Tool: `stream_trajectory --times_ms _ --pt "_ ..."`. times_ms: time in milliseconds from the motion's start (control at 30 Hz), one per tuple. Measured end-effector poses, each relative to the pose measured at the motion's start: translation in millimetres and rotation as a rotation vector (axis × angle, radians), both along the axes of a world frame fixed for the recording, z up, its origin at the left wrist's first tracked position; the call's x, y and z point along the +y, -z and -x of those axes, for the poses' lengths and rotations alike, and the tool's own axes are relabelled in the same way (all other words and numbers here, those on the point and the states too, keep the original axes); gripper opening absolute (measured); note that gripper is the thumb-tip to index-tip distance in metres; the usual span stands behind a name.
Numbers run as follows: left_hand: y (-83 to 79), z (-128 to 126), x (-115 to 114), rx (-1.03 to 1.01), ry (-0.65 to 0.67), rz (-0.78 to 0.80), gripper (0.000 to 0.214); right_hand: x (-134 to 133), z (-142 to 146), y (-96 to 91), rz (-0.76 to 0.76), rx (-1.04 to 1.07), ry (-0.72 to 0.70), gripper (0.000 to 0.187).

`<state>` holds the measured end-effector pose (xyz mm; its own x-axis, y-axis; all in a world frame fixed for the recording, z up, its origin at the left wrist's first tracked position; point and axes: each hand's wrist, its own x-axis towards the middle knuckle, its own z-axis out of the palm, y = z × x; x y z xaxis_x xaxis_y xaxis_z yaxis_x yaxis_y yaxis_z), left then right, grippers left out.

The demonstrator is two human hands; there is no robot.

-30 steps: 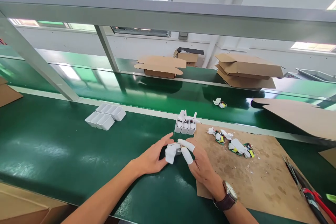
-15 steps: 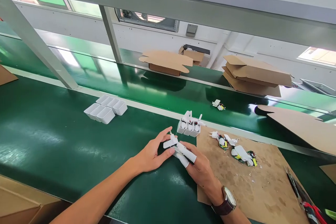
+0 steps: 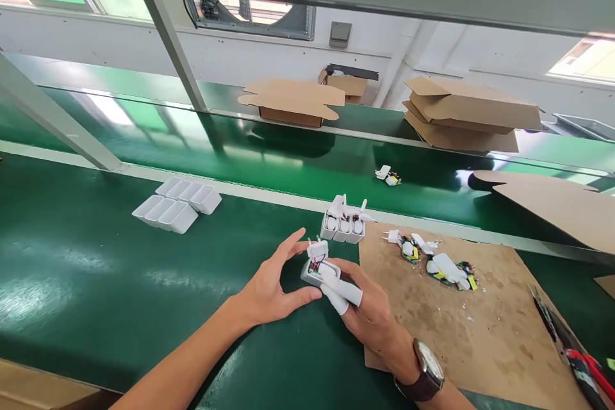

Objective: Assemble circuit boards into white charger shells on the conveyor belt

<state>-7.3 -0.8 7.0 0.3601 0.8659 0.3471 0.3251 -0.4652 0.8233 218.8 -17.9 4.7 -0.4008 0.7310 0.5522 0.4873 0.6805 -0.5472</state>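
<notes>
White finger covers sit on two digits of my right hand (image 3: 368, 307), which is closed on the near right side of a white charger case (image 3: 312, 275). Red and dark wires show inside the case, and a white plug piece (image 3: 318, 250) with metal pins stands tilted above it. Around the left side of the case, my left hand (image 3: 273, 282) is open, thumb and fingers spread. Its thumb tip lies at the near edge; whether it presses there I cannot tell. Beyond my hands stand several filled white cases (image 3: 343, 228) in a row, wires and plug pieces sticking up.
Further white cases (image 3: 175, 213) stand on the green bench at left. A cardboard sheet (image 3: 423, 333) on the right bears circuit boards (image 3: 449, 270) and red-handled pliers (image 3: 589, 368). A loose board (image 3: 388, 176) lies past the pale ledge, and flattened boxes (image 3: 471, 109) are stacked behind.
The case has turned so its open inside with wires faces up, and the plug piece now stands above it. My left thumb has shifted to the near edge. The whole view has tilted slightly.
</notes>
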Motion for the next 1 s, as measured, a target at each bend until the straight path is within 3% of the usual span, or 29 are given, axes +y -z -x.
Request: stream_trajectory --times_ms 133,233,467,733,900,1000 --pt "0.5 -3.5 0.1 -0.003 -0.009 -0.066 0.081 0.5 -2.3 5.9 0.041 -0.059 -0.068 0.042" --pt "1.4 -4.4 2.7 0.004 -0.031 -0.118 0.070 -0.1 -0.5 9.7 0.084 -0.069 -0.038 0.044" --pt "-3.7 -3.0 8.3 0.016 0.013 -0.264 0.029 -1.4 0.9 0.3 0.078 -0.082 -0.045 0.039" --pt "-3.0 -5.6 8.4 0.001 -0.051 -0.366 0.029 2.7 2.6 0.1 0.092 -0.168 -0.018 0.029" --pt "-1.6 -6.7 8.1 -0.023 -0.051 -0.354 0.031 5.2 -2.5 2.5 0.220 0.043 -0.005 0.038" --pt "-1.0 -6.6 8.0 -0.009 -0.043 -0.347 0.031 5.0 -3.5 3.0 0.178 0.077 -0.002 0.044"
